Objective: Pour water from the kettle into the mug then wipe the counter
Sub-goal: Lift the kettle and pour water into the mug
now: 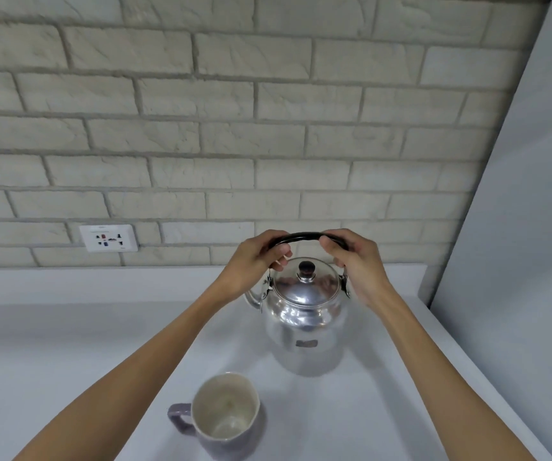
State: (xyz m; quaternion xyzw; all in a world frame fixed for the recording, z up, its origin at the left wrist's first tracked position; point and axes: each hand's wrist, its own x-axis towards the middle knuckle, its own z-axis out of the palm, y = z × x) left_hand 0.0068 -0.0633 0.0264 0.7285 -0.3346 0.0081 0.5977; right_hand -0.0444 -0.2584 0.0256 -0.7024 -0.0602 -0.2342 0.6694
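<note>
Nearest sits the empty mug [226, 415] on the counter [68, 344]; behind it the kettle [304, 314], both hands, left hand [258, 261] and right hand [356, 261], clamped on its handle [302, 236]. Pouring hasn't begun; next: lift, tilt the spout mugward.

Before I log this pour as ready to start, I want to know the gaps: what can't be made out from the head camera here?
- Water level in the kettle: hidden by its lid.
- Spout: partly behind the left hand.
- Handle ends: covered by the left hand and the right hand.
- Mug base: cut off by the bottom edge.
- Wiping cloth: none in view.
- Wall socket markings: too small to read.
</note>
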